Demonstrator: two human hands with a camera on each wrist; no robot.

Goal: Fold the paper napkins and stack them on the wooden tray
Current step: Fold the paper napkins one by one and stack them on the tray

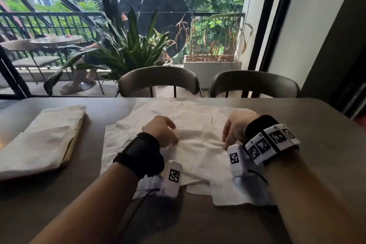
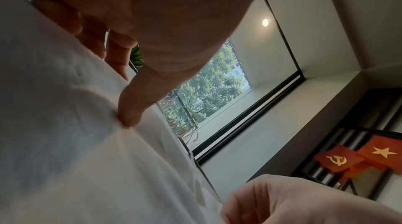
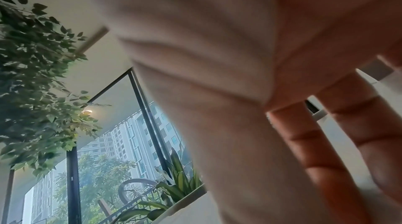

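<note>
Several white paper napkins (image 1: pixel 198 121) lie spread and overlapping in the middle of the dark table (image 1: pixel 320 125). My left hand (image 1: pixel 168 134) and right hand (image 1: pixel 227 136) both rest on the top napkin, which is wrinkled between them. In the left wrist view my left thumb (image 2: pixel 130 112) presses its tip into the napkin (image 2: pixel 65 133), with the fingers (image 2: pixel 117 55) touching it further off. The right wrist view shows my right fingers (image 3: pixel 315 150) straight and pointing down. At the left, a wooden tray (image 1: pixel 74 140) carries a pile of folded napkins (image 1: pixel 45 134).
Two grey chairs (image 1: pixel 158 79) (image 1: pixel 253 83) stand at the table's far side. Behind them is a glass wall with potted plants (image 1: pixel 130 45) and a balcony outside. Bare table shows to the right of the napkins and in front of them.
</note>
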